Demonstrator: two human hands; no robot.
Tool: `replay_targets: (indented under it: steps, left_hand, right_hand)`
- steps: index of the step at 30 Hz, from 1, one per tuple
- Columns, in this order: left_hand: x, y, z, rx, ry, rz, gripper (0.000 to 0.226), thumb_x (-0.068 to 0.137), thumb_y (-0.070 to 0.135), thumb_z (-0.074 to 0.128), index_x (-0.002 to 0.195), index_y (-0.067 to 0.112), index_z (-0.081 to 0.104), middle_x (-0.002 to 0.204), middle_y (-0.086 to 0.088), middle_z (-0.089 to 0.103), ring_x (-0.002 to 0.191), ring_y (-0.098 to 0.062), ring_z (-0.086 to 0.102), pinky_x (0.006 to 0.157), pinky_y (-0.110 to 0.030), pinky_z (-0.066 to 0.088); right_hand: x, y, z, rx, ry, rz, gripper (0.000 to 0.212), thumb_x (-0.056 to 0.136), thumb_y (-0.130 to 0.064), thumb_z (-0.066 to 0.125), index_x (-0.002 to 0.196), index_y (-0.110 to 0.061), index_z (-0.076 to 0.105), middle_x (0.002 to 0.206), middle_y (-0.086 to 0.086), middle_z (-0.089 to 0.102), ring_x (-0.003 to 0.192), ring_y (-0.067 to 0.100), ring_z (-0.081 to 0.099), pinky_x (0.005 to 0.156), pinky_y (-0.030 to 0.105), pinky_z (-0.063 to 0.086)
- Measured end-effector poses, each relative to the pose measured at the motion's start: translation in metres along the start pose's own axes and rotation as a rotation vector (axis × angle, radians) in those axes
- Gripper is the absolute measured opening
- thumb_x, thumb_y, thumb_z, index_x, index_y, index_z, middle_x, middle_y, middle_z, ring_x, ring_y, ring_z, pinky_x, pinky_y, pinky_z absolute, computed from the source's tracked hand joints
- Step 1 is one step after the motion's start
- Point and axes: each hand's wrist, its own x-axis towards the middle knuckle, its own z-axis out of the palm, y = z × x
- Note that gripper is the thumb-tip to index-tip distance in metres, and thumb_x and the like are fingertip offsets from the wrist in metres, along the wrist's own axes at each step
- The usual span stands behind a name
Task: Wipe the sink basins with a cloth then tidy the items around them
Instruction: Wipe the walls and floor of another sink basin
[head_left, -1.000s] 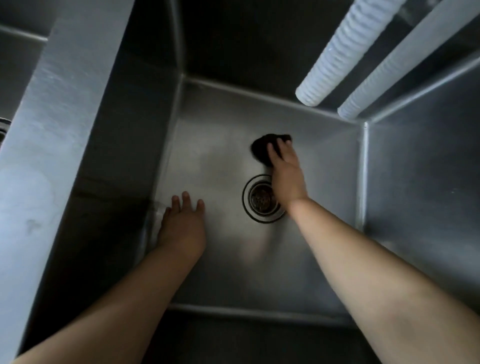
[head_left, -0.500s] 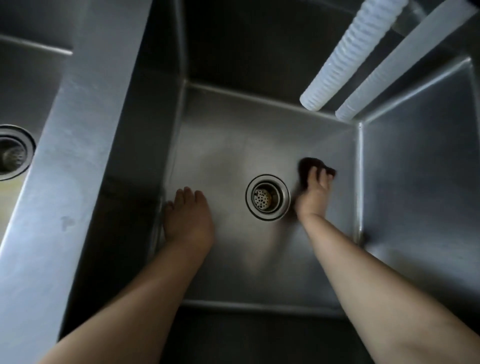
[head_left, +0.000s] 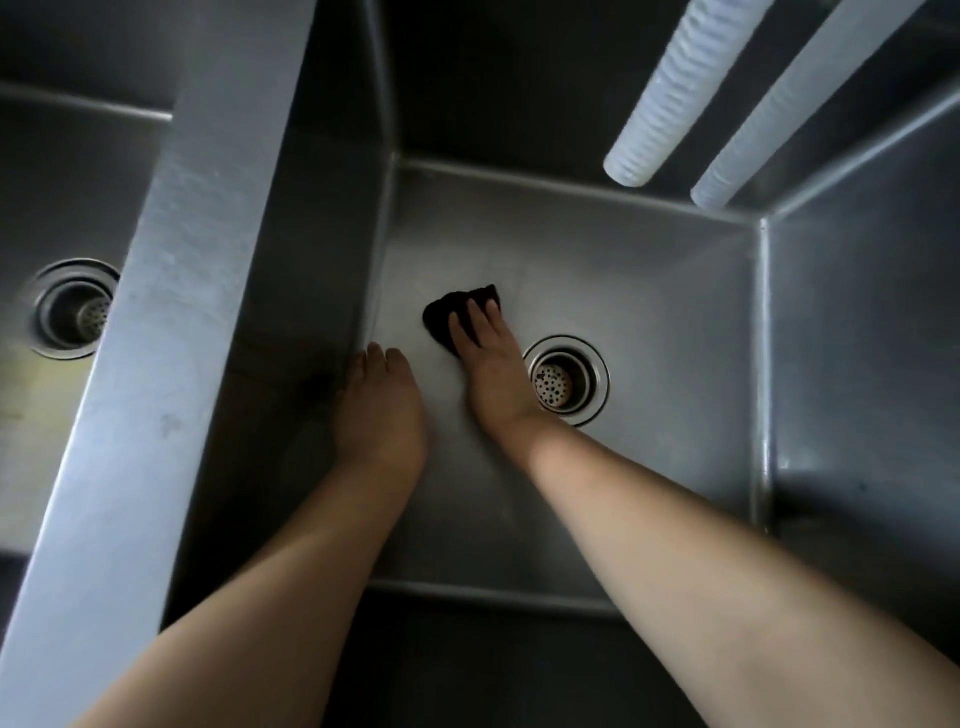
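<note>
From where I watch, both forearms reach down into the deep right sink basin (head_left: 649, 291), a steel box with dull, smeared walls. Nearest, my left hand (head_left: 379, 410) lies flat on the basin floor hard against the left wall, fingers straight and together, gripping nothing. Just beyond and to its right, my right hand (head_left: 491, 369) presses straight fingers down on a dark cloth (head_left: 452, 314), which sits bunched on the floor left of the drain (head_left: 566, 382); the hand's heel is just beside the drain's rim. The drain holds a perforated strainer basket; I cannot tell whether anything lies in it. A broad steel divider (head_left: 171, 322) separates this basin from the left sink basin (head_left: 47, 171), where a second drain (head_left: 75, 309) with its own strainer shows partly behind the divider. Farthest off, two white ribbed hoses (head_left: 685, 88) hang over the back right corner, their ends clear of the floor. I can read no writing or brand anywhere.
</note>
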Motion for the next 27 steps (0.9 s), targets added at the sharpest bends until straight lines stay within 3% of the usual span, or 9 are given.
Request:
replay_targets:
  steps: [3, 5, 11, 13, 19, 23, 27]
  left_hand:
    - [0.0, -0.001, 0.0, -0.004, 0.046, 0.007, 0.048, 0.096, 0.002, 0.034, 0.144, 0.004, 0.029, 0.154, -0.014, 0.023, 0.141, -0.027, 0.022, 0.113, -0.033, 0.022]
    - [0.0, -0.002, -0.001, -0.022, 0.064, 0.01, 0.051, 0.096, 0.002, 0.035, 0.145, 0.005, 0.027, 0.155, -0.013, 0.021, 0.142, -0.027, 0.021, 0.113, -0.034, 0.022]
    - [-0.002, -0.003, 0.002, 0.016, 0.057, 0.08, 0.056, 0.091, -0.004, 0.037, 0.146, 0.001, 0.025, 0.155, -0.016, 0.022, 0.143, -0.027, 0.02, 0.117, -0.034, 0.017]
    - [-0.005, 0.0, 0.004, 0.049, 0.021, 0.111, 0.058, 0.09, -0.004, 0.038, 0.146, 0.001, 0.025, 0.155, -0.016, 0.023, 0.143, -0.027, 0.02, 0.116, -0.032, 0.016]
    - [-0.013, 0.013, 0.024, 0.083, -0.092, 0.28, 0.063, 0.086, 0.01, 0.056, 0.145, 0.005, 0.032, 0.152, -0.016, 0.029, 0.14, -0.03, 0.028, 0.115, -0.037, 0.024]
    - [-0.023, 0.029, 0.032, 0.259, -0.211, 0.386, 0.08, 0.086, 0.03, 0.06, 0.15, 0.013, 0.017, 0.157, -0.015, 0.012, 0.144, -0.03, 0.016, 0.114, -0.039, 0.021]
    - [-0.027, 0.046, 0.035, 0.526, -0.314, 0.465, 0.084, 0.091, 0.041, 0.052, 0.151, 0.021, -0.002, 0.158, -0.016, -0.004, 0.145, -0.035, 0.005, 0.115, -0.041, 0.014]
  right_hand:
    - [-0.01, -0.008, 0.01, 0.055, 0.004, -0.052, 0.051, 0.081, 0.01, 0.048, 0.131, 0.001, 0.051, 0.141, 0.028, 0.04, 0.133, 0.049, 0.031, 0.109, 0.043, 0.017]
    - [-0.024, -0.014, 0.015, 0.072, -0.025, -0.096, 0.044, 0.084, 0.005, 0.047, 0.127, 0.001, 0.055, 0.137, 0.028, 0.044, 0.131, 0.049, 0.034, 0.108, 0.044, 0.021]
    - [-0.095, 0.006, 0.019, -0.023, -0.256, -0.461, 0.04, 0.086, -0.01, 0.045, 0.122, -0.009, 0.062, 0.132, 0.018, 0.055, 0.123, 0.041, 0.05, 0.096, 0.05, 0.046]
    - [-0.096, 0.022, 0.008, -0.088, -0.245, -0.482, 0.043, 0.086, -0.012, 0.039, 0.121, -0.009, 0.063, 0.13, 0.017, 0.057, 0.121, 0.04, 0.051, 0.094, 0.049, 0.048]
    - [-0.085, 0.042, -0.024, -0.17, -0.156, -0.262, 0.051, 0.079, -0.009, 0.032, 0.117, -0.005, 0.065, 0.127, 0.018, 0.059, 0.118, 0.039, 0.054, 0.094, 0.047, 0.044]
    - [-0.115, 0.061, -0.033, -0.206, -0.218, -0.292, 0.05, 0.071, -0.004, 0.052, 0.12, -0.008, 0.064, 0.129, 0.016, 0.058, 0.119, 0.037, 0.054, 0.094, 0.044, 0.046]
    - [-0.133, 0.11, -0.063, -0.228, -0.222, -0.255, 0.056, 0.076, -0.002, 0.052, 0.131, -0.011, 0.051, 0.138, 0.017, 0.049, 0.127, 0.038, 0.045, 0.104, 0.046, 0.032]
